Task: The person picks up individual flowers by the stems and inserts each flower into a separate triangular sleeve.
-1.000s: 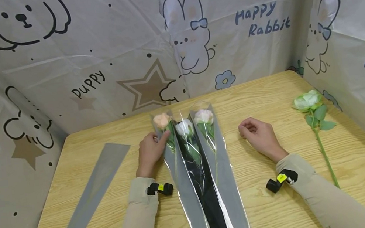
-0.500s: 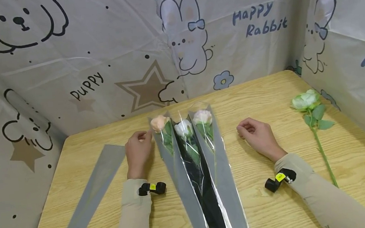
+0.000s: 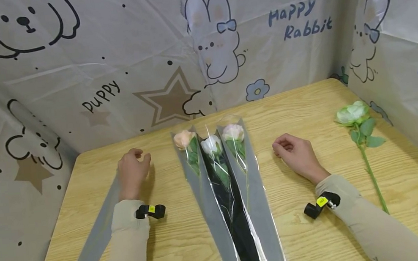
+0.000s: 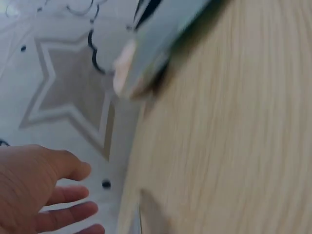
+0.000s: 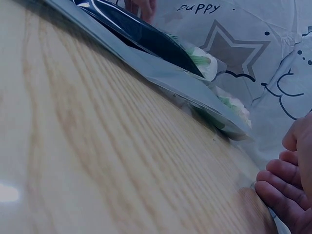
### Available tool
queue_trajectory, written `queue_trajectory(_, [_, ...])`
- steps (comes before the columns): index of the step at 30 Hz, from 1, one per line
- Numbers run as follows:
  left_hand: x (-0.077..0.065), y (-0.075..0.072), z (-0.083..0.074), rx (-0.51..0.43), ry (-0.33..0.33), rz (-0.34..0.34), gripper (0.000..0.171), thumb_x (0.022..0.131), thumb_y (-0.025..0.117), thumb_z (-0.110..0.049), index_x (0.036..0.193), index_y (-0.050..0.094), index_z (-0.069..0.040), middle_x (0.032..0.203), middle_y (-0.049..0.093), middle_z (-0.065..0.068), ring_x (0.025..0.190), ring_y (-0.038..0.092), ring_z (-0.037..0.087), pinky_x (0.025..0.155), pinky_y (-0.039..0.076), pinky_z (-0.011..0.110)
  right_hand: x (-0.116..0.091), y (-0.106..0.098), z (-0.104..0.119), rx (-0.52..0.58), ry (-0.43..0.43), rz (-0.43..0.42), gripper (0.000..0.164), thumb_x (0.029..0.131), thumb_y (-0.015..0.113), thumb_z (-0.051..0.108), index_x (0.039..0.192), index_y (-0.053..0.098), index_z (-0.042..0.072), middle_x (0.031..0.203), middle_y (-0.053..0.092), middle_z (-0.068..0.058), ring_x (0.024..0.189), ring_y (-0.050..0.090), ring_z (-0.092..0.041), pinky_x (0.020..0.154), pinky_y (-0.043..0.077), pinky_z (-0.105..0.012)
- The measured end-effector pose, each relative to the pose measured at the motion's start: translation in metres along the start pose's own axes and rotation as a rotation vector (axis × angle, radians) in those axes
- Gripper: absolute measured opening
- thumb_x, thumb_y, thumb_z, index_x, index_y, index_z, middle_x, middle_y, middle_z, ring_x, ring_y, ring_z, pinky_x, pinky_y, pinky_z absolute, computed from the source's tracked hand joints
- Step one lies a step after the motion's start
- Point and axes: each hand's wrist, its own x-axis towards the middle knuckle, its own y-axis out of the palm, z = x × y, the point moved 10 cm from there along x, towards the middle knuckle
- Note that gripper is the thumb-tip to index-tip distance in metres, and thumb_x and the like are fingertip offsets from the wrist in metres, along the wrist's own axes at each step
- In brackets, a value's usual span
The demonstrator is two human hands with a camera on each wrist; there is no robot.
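My left hand (image 3: 133,172) is over the upper end of a flat grey flower sleeve (image 3: 90,240), hiding that end. Its fingers look loosely bent and hold nothing in the left wrist view; whether they touch the sleeve, I cannot tell. Three wrapped flowers lie side by side mid-table: a peach rose (image 3: 185,139) and a pale pink rose (image 3: 233,132) in grey sleeves, with a white rose (image 3: 211,145) in a black sleeve (image 3: 238,229) between them. To their right, my right hand (image 3: 297,155) rests on the table, fingers loosely curled around nothing.
A single unwrapped pale green flower (image 3: 352,114) with leaves and a long stem lies at the right of the wooden table (image 3: 287,113). Printed cloth walls (image 3: 108,43) stand along the table's back and sides.
My left hand has let go of the peach rose's sleeve and moved left to above the flat grey sleeve. The right hand has stayed in place.
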Motion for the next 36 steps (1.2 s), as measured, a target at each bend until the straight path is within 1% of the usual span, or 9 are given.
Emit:
queue_trajectory(5, [0.001, -0.003, 0.027, 0.134, -0.082, 0.084, 0.057, 0.098, 0.053, -0.027, 0.143, 0.052, 0.009, 0.14, 0.059, 0.034, 0.126, 0.057, 0.054, 0.106, 0.048, 0.063, 0.0, -0.001, 0.0, -0.009, -0.009, -0.003, 0.02, 0.102, 0.065, 0.027, 0.103, 0.073, 0.01, 0.09, 0.078, -0.008, 0.075, 0.067, -0.002, 0.069, 0.053, -0.012])
queue_trajectory(8, [-0.001, 0.001, 0.038, 0.179, -0.114, 0.151, 0.057, 0.096, 0.051, -0.025, 0.139, 0.054, 0.013, 0.14, 0.058, 0.036, 0.122, 0.059, 0.053, 0.104, 0.049, 0.062, 0.0, -0.001, 0.0, -0.011, -0.013, -0.004, 0.019, 0.102, 0.065, 0.027, 0.103, 0.073, 0.01, 0.089, 0.078, -0.007, 0.074, 0.066, -0.002, 0.069, 0.053, -0.011])
queue_trajectory(12, [-0.006, 0.006, 0.05, 0.194, -0.159, 0.215, 0.058, 0.1, 0.053, -0.027, 0.139, 0.051, 0.017, 0.14, 0.055, 0.039, 0.121, 0.059, 0.052, 0.104, 0.05, 0.06, 0.0, 0.0, 0.0, -0.008, -0.017, 0.001, 0.018, 0.102, 0.065, 0.027, 0.102, 0.073, 0.01, 0.089, 0.077, -0.007, 0.074, 0.066, -0.001, 0.069, 0.053, -0.012])
queue_trajectory(16, [-0.008, 0.006, 0.056, 0.181, -0.186, 0.218, 0.061, 0.104, 0.054, -0.03, 0.143, 0.047, 0.017, 0.142, 0.053, 0.039, 0.125, 0.056, 0.053, 0.105, 0.05, 0.06, 0.0, 0.001, 0.001, -0.011, -0.022, 0.002, 0.018, 0.102, 0.065, 0.026, 0.101, 0.073, 0.011, 0.088, 0.077, -0.007, 0.074, 0.066, -0.003, 0.069, 0.053, -0.012])
queue_trajectory(21, [-0.011, 0.006, 0.049, 0.176, -0.134, 0.196, 0.055, 0.105, 0.054, -0.03, 0.141, 0.053, 0.011, 0.14, 0.057, 0.036, 0.125, 0.057, 0.053, 0.104, 0.05, 0.062, 0.0, 0.001, 0.003, -0.024, -0.018, 0.003, 0.017, 0.102, 0.064, 0.026, 0.101, 0.072, 0.011, 0.089, 0.077, -0.006, 0.077, 0.067, -0.007, 0.07, 0.052, -0.012])
queue_trajectory(24, [-0.012, 0.006, 0.043, 0.162, -0.101, 0.176, 0.051, 0.104, 0.056, -0.028, 0.139, 0.057, 0.008, 0.136, 0.062, 0.033, 0.121, 0.061, 0.052, 0.1, 0.052, 0.061, 0.0, 0.001, 0.003, -0.026, -0.013, 0.008, 0.017, 0.102, 0.064, 0.026, 0.102, 0.072, 0.011, 0.089, 0.077, -0.007, 0.078, 0.067, -0.009, 0.07, 0.052, -0.012])
queue_trajectory(29, [-0.015, 0.007, 0.031, 0.098, -0.066, 0.131, 0.047, 0.101, 0.058, -0.025, 0.137, 0.061, 0.006, 0.132, 0.066, 0.031, 0.116, 0.066, 0.049, 0.095, 0.055, 0.059, 0.0, 0.002, 0.001, -0.028, -0.012, 0.012, 0.018, 0.102, 0.064, 0.027, 0.102, 0.073, 0.011, 0.089, 0.077, -0.007, 0.079, 0.068, -0.01, 0.07, 0.052, -0.013])
queue_trajectory(32, [-0.017, 0.006, 0.021, 0.059, -0.028, 0.091, 0.047, 0.1, 0.057, -0.025, 0.135, 0.064, 0.005, 0.129, 0.068, 0.032, 0.108, 0.068, 0.047, 0.088, 0.057, 0.057, 0.0, 0.002, 0.001, -0.026, -0.016, 0.012, 0.018, 0.102, 0.064, 0.027, 0.102, 0.073, 0.011, 0.089, 0.077, -0.007, 0.079, 0.067, -0.01, 0.071, 0.052, -0.013])
queue_trajectory(36, [-0.018, 0.006, 0.007, 0.023, 0.018, 0.052, 0.046, 0.099, 0.058, -0.027, 0.134, 0.066, 0.003, 0.125, 0.07, 0.031, 0.095, 0.067, 0.041, 0.076, 0.055, 0.05, 0.0, 0.002, 0.0, -0.02, -0.021, 0.01, 0.018, 0.101, 0.064, 0.026, 0.102, 0.073, 0.011, 0.088, 0.076, -0.007, 0.077, 0.067, -0.007, 0.07, 0.052, -0.013])
